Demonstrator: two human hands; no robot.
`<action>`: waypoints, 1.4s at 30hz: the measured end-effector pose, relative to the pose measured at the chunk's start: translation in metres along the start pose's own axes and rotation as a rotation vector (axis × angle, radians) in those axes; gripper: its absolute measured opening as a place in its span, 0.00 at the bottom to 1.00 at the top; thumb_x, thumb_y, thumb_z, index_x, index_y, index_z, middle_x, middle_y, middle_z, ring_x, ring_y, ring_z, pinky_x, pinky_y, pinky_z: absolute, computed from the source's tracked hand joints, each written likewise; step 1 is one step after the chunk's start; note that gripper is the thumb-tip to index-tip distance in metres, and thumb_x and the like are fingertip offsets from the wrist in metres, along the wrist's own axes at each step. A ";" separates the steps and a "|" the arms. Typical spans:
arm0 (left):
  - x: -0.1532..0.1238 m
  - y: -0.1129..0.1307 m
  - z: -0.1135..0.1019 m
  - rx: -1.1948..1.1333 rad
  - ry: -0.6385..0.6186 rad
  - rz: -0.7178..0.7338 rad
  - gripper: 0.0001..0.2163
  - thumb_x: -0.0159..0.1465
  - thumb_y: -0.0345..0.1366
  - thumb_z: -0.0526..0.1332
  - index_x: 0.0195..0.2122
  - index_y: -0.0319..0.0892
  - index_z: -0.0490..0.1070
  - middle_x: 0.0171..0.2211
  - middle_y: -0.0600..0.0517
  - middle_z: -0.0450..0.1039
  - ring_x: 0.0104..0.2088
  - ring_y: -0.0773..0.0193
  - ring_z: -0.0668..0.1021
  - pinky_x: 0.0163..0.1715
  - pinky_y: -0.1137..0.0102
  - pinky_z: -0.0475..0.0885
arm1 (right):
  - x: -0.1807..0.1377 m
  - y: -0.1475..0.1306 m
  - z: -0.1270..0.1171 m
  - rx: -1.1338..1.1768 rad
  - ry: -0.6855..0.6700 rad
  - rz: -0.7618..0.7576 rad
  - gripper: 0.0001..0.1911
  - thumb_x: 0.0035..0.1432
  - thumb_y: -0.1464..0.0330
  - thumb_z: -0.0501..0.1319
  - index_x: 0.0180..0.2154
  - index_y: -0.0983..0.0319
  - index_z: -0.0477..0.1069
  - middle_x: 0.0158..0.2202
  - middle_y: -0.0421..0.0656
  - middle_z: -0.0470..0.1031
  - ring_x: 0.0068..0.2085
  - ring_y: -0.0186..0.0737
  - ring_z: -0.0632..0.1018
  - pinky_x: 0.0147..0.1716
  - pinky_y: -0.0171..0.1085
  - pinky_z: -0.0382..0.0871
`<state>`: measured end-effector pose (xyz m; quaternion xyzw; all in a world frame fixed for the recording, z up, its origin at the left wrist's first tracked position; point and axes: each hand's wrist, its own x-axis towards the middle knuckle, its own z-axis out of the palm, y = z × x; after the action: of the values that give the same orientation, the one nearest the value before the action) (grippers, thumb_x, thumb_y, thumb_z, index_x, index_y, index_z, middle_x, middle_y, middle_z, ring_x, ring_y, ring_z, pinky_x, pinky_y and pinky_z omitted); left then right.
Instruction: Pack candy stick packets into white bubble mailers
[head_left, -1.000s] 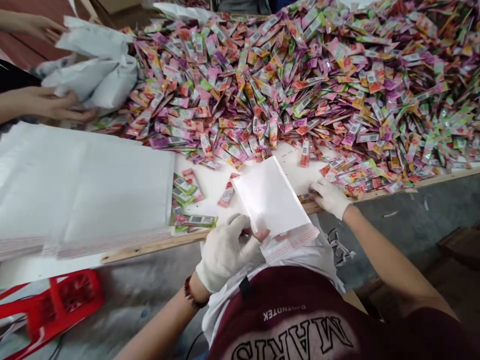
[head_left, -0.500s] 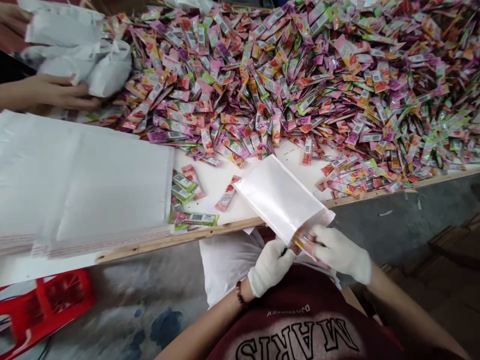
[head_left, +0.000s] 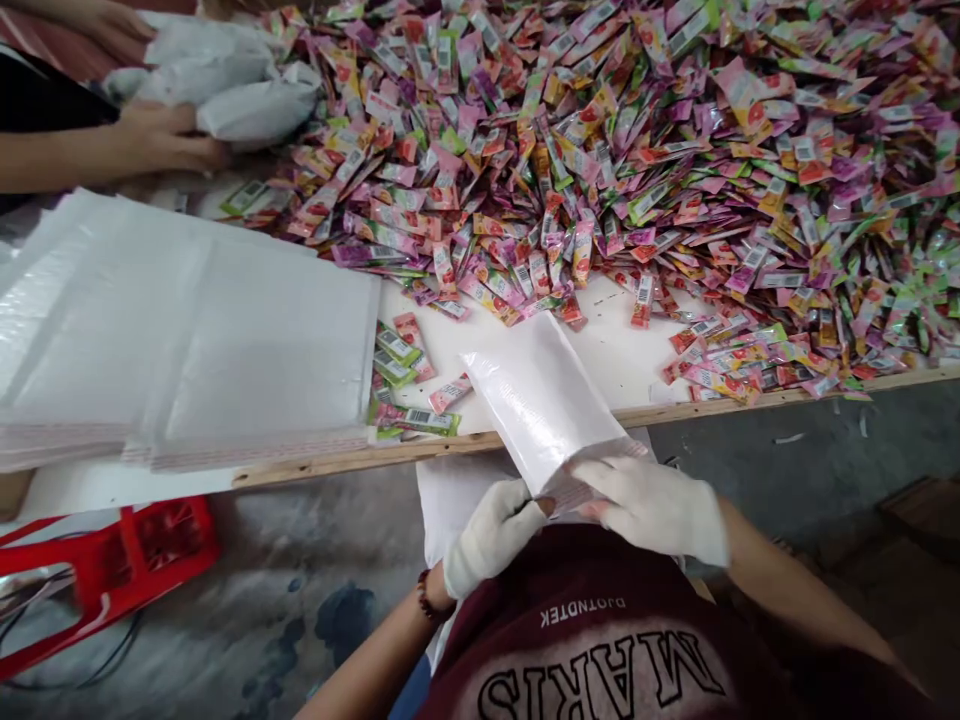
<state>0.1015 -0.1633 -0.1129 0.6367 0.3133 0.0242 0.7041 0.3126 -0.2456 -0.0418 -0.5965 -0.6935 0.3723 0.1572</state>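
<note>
A white padded mailer (head_left: 540,395) lies partly over the table edge, its mouth facing me. My left hand (head_left: 491,535), in a white glove with the fingertips bare, is closed on the near left corner of that mouth. At the opening is my right hand (head_left: 652,505), gloved likewise. Its fingers stretch into the mouth with the thumb apart; the fingertips are partly hidden and no sachet shows in them. The mailer bulges slightly. Just left of it are a few loose sachets, a pink one (head_left: 448,393) and green ones (head_left: 394,355).
A large heap of colourful sachets (head_left: 600,160) covers the back of the table. Flat white mailers (head_left: 277,340) are stacked at left. Beyond them a co-worker's hand (head_left: 169,140) touches filled white packages (head_left: 259,105). A red plastic stool (head_left: 112,570) stands below left.
My right hand has moved left into the mailer's mouth, and the sachets it held are out of sight. The mailer looks fuller. The co-worker's hands and packages have shifted; the view has turned slightly.
</note>
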 end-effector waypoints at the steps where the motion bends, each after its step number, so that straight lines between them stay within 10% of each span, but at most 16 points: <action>1: -0.007 -0.005 -0.005 -0.051 -0.011 -0.022 0.20 0.63 0.51 0.58 0.23 0.40 0.68 0.21 0.54 0.65 0.24 0.67 0.66 0.26 0.71 0.61 | -0.007 -0.006 -0.014 0.024 -0.033 -0.020 0.14 0.65 0.67 0.58 0.51 0.56 0.73 0.43 0.45 0.80 0.42 0.43 0.80 0.42 0.41 0.74; 6: -0.017 -0.016 -0.003 -0.447 0.122 -0.121 0.28 0.63 0.62 0.52 0.29 0.39 0.73 0.21 0.49 0.71 0.21 0.64 0.72 0.24 0.69 0.66 | 0.040 -0.036 -0.058 0.074 0.179 -0.234 0.20 0.68 0.65 0.54 0.60 0.54 0.68 0.54 0.45 0.75 0.55 0.47 0.75 0.55 0.47 0.70; 12: -0.007 -0.020 0.002 -0.562 0.335 -0.124 0.15 0.56 0.47 0.68 0.27 0.41 0.68 0.18 0.57 0.66 0.18 0.73 0.66 0.21 0.76 0.61 | 0.140 0.021 0.009 -0.412 0.111 -0.147 0.32 0.62 0.58 0.62 0.65 0.59 0.62 0.70 0.53 0.54 0.70 0.65 0.50 0.64 0.66 0.44; 17: -0.026 -0.035 -0.006 -0.519 0.363 -0.201 0.18 0.60 0.48 0.64 0.22 0.39 0.68 0.17 0.54 0.68 0.17 0.73 0.67 0.20 0.75 0.59 | 0.103 0.069 0.040 -0.441 0.174 -0.230 0.27 0.66 0.62 0.56 0.64 0.61 0.64 0.69 0.56 0.54 0.70 0.60 0.52 0.64 0.64 0.45; 26: -0.023 -0.020 0.004 -0.787 0.389 -0.231 0.13 0.57 0.43 0.64 0.23 0.40 0.67 0.16 0.56 0.65 0.16 0.74 0.62 0.18 0.75 0.56 | 0.045 0.009 0.071 0.298 0.198 -0.475 0.04 0.63 0.70 0.60 0.35 0.58 0.73 0.42 0.45 0.75 0.48 0.43 0.75 0.51 0.48 0.69; 31: -0.032 -0.024 -0.012 -0.474 0.481 -0.203 0.15 0.58 0.43 0.63 0.20 0.40 0.65 0.15 0.57 0.63 0.17 0.73 0.63 0.19 0.75 0.59 | -0.023 0.051 0.027 0.632 -0.014 0.093 0.06 0.67 0.66 0.53 0.39 0.58 0.67 0.29 0.38 0.74 0.25 0.34 0.73 0.26 0.35 0.69; 35: -0.042 -0.034 -0.030 -0.028 0.561 -0.067 0.14 0.64 0.44 0.57 0.25 0.40 0.67 0.20 0.55 0.67 0.21 0.69 0.69 0.23 0.73 0.66 | -0.083 0.104 -0.004 -0.077 -0.101 0.507 0.11 0.62 0.70 0.54 0.44 0.59 0.72 0.31 0.44 0.78 0.27 0.40 0.77 0.28 0.38 0.70; 39: -0.040 -0.038 -0.044 0.743 0.849 0.295 0.11 0.62 0.36 0.59 0.44 0.39 0.73 0.44 0.42 0.77 0.47 0.54 0.77 0.47 0.61 0.73 | -0.072 0.114 0.005 -0.597 0.272 0.173 0.23 0.62 0.74 0.55 0.58 0.60 0.68 0.56 0.53 0.74 0.52 0.51 0.77 0.50 0.48 0.71; 42: -0.032 -0.037 -0.049 1.130 0.706 0.615 0.17 0.61 0.30 0.60 0.52 0.41 0.71 0.56 0.41 0.73 0.62 0.48 0.69 0.61 0.50 0.61 | -0.033 0.103 0.028 -0.627 0.452 -0.262 0.28 0.61 0.78 0.56 0.61 0.54 0.65 0.62 0.47 0.69 0.63 0.48 0.68 0.58 0.51 0.64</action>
<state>0.0389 -0.1409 -0.1330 0.9161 0.2934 0.2592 0.0871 0.3752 -0.2849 -0.1259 -0.5889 -0.7915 -0.0208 0.1622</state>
